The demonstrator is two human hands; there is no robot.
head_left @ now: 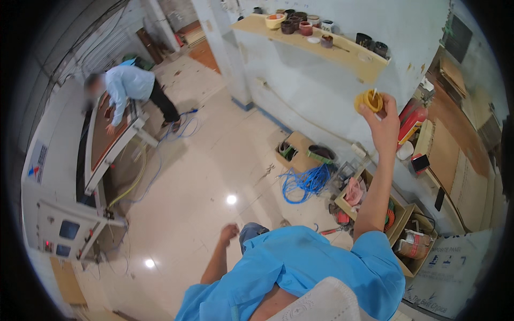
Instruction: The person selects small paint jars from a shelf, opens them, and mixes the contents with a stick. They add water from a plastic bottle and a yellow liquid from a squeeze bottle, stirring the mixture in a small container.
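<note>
My right hand is raised before the wall with its fingers closed around a small yellow cup. A thin white stick stands up out of the cup, and what else is inside is hard to make out. The hand is a little below the right end of a wall shelf, apart from it. My left hand hangs low beside my leg, above the tiled floor. Its fingers are curled in, and no thing shows in them.
Several jars and a yellow bowl stand on the shelf. Below lie a coiled blue hose and open boxes. A red fire extinguisher is at right. At far left a person leans over a white machine.
</note>
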